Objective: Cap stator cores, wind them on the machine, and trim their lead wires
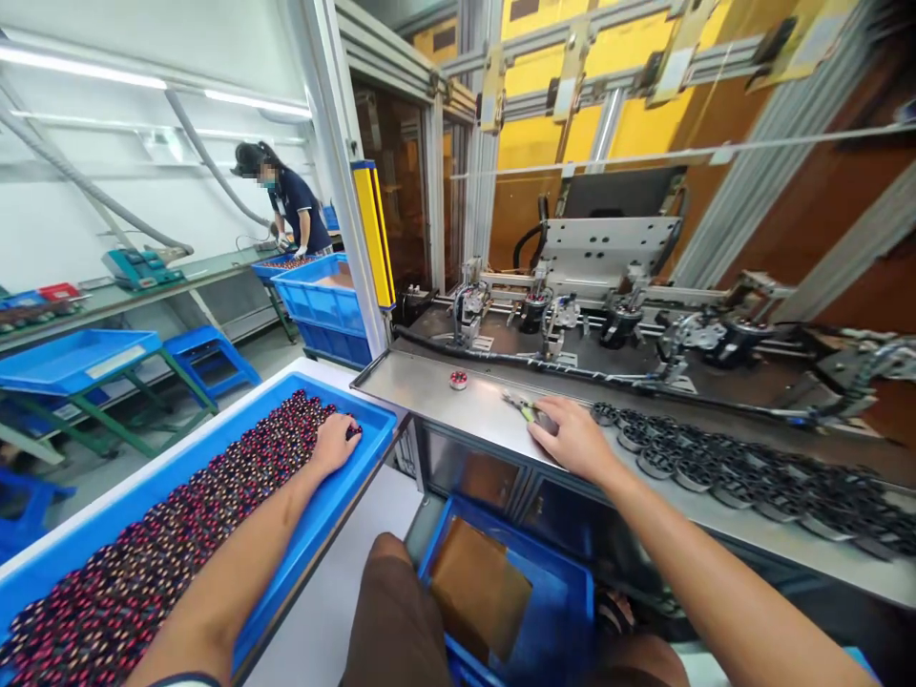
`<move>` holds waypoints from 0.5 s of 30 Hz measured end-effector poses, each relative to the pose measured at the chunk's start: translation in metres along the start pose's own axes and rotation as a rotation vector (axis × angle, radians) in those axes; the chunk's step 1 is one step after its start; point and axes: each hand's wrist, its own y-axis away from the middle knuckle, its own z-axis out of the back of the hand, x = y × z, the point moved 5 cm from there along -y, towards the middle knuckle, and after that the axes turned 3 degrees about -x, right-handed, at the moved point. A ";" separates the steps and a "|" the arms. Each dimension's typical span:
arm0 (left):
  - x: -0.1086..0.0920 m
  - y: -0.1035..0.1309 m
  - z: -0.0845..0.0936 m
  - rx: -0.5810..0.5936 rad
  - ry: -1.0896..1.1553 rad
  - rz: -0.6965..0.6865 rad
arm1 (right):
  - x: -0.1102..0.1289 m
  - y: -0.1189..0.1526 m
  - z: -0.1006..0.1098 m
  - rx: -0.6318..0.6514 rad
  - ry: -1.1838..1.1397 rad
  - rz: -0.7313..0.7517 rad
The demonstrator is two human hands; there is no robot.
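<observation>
My left hand [336,443] is at the far right end of a blue tray [379,420] filled with small dark and red wound parts [215,496]. Its fingers curl round one of these parts. On the metal ledge [422,382] my right hand [571,434] rests beside pliers [526,408] with green handles, its fingertips at the handle ends; whether it grips them is unclear. A single red and silver part [458,381] lies on the ledge left of the pliers. Right of my right hand, many black and silver ring-shaped parts [716,458] stand in rows.
Behind the ledge is a machine with several fixtures [619,324] and cables. A yellow safety bar [375,234] stands on the frame post. Below the ledge sits a blue bin [558,592] with cardboard. A person [297,205] works at a far bench at upper left.
</observation>
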 end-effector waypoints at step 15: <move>0.022 0.005 -0.029 -0.007 -0.183 0.027 | 0.000 0.001 -0.001 0.054 0.004 -0.048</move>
